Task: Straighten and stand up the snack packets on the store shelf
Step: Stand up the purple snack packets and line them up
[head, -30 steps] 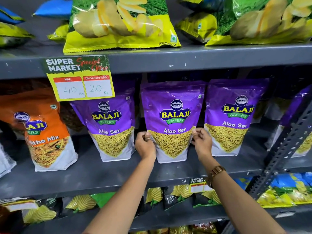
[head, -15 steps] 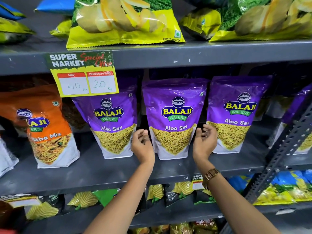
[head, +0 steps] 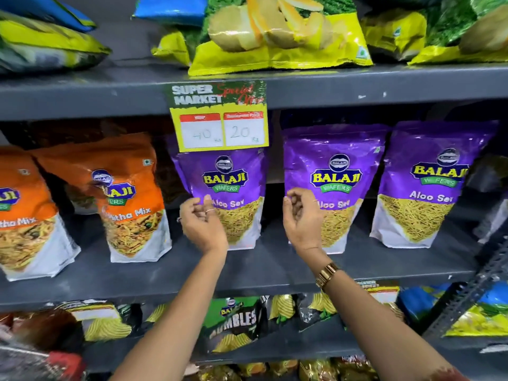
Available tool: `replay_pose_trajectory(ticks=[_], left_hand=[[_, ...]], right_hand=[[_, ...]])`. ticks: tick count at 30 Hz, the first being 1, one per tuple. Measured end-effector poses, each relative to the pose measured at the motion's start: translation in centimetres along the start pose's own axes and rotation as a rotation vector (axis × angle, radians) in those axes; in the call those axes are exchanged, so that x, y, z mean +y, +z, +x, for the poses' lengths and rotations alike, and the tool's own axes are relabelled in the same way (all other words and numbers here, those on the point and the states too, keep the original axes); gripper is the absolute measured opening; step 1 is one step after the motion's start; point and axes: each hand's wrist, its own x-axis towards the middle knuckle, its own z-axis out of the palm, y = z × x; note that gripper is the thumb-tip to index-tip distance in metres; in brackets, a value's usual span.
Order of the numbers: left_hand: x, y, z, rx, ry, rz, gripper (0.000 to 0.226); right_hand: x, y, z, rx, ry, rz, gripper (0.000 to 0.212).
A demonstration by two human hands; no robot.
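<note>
three purple aloo sev packets [head: 332, 185] stand upright on the shelf [head: 261, 268]; left hand [head: 202, 225] and right hand [head: 301, 215] hover half-curled, gripping nothing.

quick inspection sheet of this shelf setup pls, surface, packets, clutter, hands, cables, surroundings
surface: grey metal middle shelf, bare strip along its front edge.
job's things: three purple Aloo Sev packets, left, middle, right, all standing; two orange mix packets standing at a slight lean.
clutter: yellow price tag hangs over the top of the left purple packet.
grippers: left hand and right hand loosely curled in front of the left and middle purple packets, holding nothing; contact cannot be told.
cables: nothing seen.
surroundings: chip bags lying flat on the upper shelf; more snack bags on the lower shelf; slotted upright at right.
</note>
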Motion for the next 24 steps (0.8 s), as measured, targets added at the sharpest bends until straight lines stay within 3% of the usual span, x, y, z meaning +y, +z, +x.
replay_pose_trajectory(ticks=[4, 8, 11, 14, 17, 20, 24], left_hand=[[-0.8, -1.3, 2.6, -0.119, -0.079, -0.011, 0.045], [-2.6, -1.9, 4.0, -0.444, -0.326, 0.025, 0.069], [-4.0, -2.2, 4.2, -0.695, -0.415, 0.073, 0.056], [-4.3, -2.3, 4.0, -0.74, -0.453, 0.059, 0.041], [-4.3, -2.7, 4.3, -0.799, -0.425, 0.084, 0.046], [-4.4, -3.5, 4.6, -0.878, -0.397, 0.073, 0.046], [-4.6, -4.4, 5.1, -0.958, -0.397, 0.073, 0.035]], right_hand=[[-0.6, 3.3, 0.2, -0.168, 0.168, -0.052, 0.018], [-0.1, 5.8, -0.1, -0.364, 0.435, -0.153, 0.027], [0.8, 7.0, -0.4, -0.478, 0.562, -0.139, 0.044], [1.7, 7.2, -0.6, -0.489, 0.648, -0.101, 0.059], [1.9, 6.7, -1.2, -0.51, 0.773, 0.016, 0.054], [1.8, 6.0, -2.6, -0.515, 0.713, -0.047, 0.047], [1.5, 5.2, -4.2, -0.443, 0.671, -0.034, 0.055]])
